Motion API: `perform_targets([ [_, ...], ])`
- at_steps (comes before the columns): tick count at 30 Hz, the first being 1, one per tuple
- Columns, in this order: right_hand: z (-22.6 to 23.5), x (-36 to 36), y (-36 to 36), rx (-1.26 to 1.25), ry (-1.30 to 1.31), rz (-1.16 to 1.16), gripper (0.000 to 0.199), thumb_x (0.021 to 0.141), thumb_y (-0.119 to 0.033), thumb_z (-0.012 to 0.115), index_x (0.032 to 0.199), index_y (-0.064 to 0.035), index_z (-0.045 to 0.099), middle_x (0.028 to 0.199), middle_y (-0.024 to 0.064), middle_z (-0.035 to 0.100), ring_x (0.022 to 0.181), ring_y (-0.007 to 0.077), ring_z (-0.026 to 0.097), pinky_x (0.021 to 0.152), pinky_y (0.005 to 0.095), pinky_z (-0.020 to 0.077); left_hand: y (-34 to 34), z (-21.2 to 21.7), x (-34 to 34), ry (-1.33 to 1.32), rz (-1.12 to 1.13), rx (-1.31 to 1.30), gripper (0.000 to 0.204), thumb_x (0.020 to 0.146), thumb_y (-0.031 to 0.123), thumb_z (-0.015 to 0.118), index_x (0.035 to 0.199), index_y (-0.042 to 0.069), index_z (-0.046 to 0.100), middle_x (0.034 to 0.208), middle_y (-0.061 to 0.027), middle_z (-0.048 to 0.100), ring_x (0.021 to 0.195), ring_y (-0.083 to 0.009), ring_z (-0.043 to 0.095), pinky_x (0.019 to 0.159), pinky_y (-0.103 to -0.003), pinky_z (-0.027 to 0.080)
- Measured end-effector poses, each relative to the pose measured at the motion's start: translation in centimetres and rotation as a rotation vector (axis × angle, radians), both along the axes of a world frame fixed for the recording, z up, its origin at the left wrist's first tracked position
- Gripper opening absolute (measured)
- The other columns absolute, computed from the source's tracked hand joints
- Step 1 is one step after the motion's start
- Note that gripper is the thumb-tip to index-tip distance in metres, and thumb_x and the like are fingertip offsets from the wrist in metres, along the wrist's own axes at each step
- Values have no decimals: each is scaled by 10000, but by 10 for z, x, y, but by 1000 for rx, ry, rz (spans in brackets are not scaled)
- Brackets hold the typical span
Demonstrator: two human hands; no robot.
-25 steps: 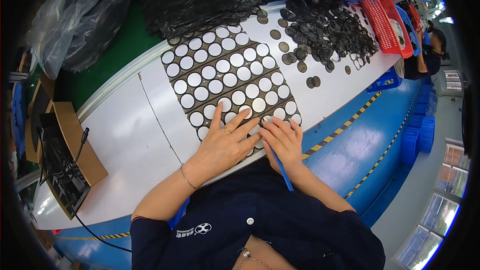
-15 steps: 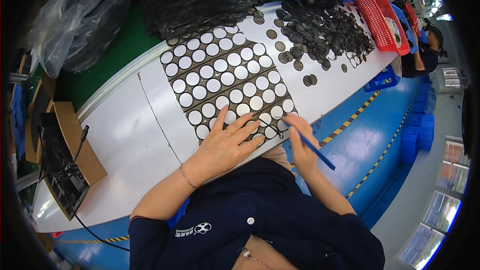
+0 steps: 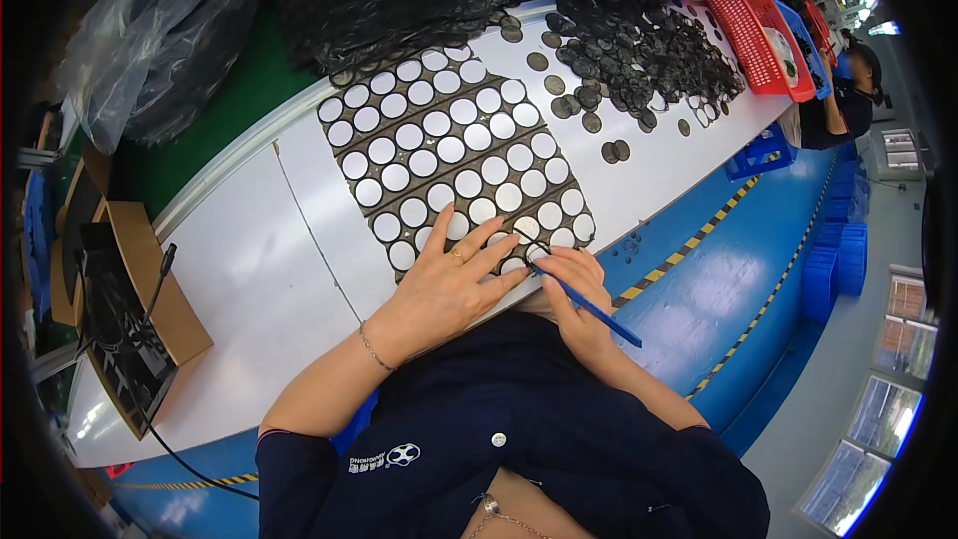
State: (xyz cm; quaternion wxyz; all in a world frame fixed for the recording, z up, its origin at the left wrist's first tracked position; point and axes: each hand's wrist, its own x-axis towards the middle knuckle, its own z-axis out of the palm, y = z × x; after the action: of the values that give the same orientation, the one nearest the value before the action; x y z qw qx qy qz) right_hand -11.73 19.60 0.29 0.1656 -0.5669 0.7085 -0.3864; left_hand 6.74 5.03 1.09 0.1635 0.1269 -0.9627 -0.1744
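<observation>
Flat on the near edge of the dark punched sheet (image 3: 454, 155) lies the left hand (image 3: 449, 279), fingers spread and gripping nothing. Just right of it, the right hand (image 3: 579, 289) pinches a blue pick (image 3: 589, 304), tip at the sheet's near corner. Most holes look emptied already; beyond the sheet's right side, loose dark discs (image 3: 639, 50) lie heaped.

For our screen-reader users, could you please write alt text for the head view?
A person's left hand lies flat on a dark sheet punched with rows of round holes, while the right hand holds a blue tool with its tip at the sheet's near edge. Loose dark discs are heaped farther along the white table, beside blue and red baskets.
</observation>
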Motion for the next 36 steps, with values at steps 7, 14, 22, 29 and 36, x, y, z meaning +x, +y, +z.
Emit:
perform_targets([
  [7,4,-25,-23,-139,519,69,315,898,-68,709,1213,-61,708,1243,104,712,1272,266,615,1148,476,328,2,0,1,-34,-3,-27,325,899,222,716,1221,272,717,1422,-31,595,1415,-269,480,1184,-661,270],
  [14,15,-43,-22,-70,-134,-111,242,1019,-98,594,1226,-31,700,1246,136,712,1250,288,632,1145,502,362,4,9,4,-75,2,-12,376,892,227,723,1265,250,692,1427,-36,588,1420,-273,477,1184,-645,283],
  [22,12,9,-8,60,-90,118,199,988,-140,656,1162,-78,731,1152,69,734,1230,251,627,1171,486,318,23,7,31,-83,93,44,484,839,269,787,1304,203,672,1459,-18,564,1443,-258,450,1196,-654,263],
  [29,11,12,-6,87,-63,127,181,972,-159,680,1130,-99,744,1130,40,740,1224,233,622,1171,492,300,27,-6,36,-9,106,28,479,846,256,785,1312,235,674,1459,-5,562,1459,-245,431,1214,-660,222],
  [36,11,13,-6,97,-56,128,174,967,-150,683,1124,-105,746,1119,36,743,1234,229,616,1170,494,295,28,-9,36,-5,108,32,453,848,235,778,1292,248,689,1449,-4,570,1460,-240,432,1218,-657,218],
])
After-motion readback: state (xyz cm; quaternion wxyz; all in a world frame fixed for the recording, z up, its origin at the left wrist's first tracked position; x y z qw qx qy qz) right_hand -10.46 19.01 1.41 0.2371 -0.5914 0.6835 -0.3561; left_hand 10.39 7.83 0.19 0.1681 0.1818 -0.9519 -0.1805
